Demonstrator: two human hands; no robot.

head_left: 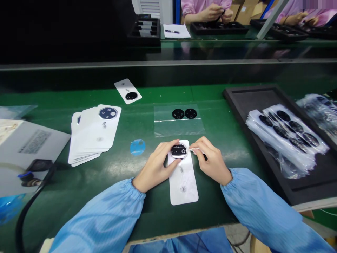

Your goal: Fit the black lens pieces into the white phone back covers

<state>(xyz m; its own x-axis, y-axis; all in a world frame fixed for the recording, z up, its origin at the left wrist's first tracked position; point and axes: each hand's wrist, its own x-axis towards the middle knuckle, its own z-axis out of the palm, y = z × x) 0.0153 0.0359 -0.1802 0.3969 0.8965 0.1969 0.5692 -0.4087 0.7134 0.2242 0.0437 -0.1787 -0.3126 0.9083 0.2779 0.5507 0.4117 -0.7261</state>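
A white phone back panel (184, 186) lies on the green bench in front of me. On its upper end sits a black octagonal camera lens cover (179, 151). My left hand (158, 162) grips the cover between thumb and index finger, one at its upper edge and one at its lower. Just right of the panel's top, my right hand (210, 158) is closed in a pinch; a small whitish bit shows at its fingertips, too small to name. Beyond the hands, a clear plastic sheet (164, 128) carries two black octagonal covers (178, 114). A round blue film (137, 147) lies left of my left hand.
Several white panels are stacked (92, 130) on the left, with a single panel (123, 88) farther back. A dark tray (237, 105) with bagged lens covers (286, 130) stands right. A white box (39, 151) and black cable (28, 211) are at left. Co-workers' hands (213, 14) show across the bench.
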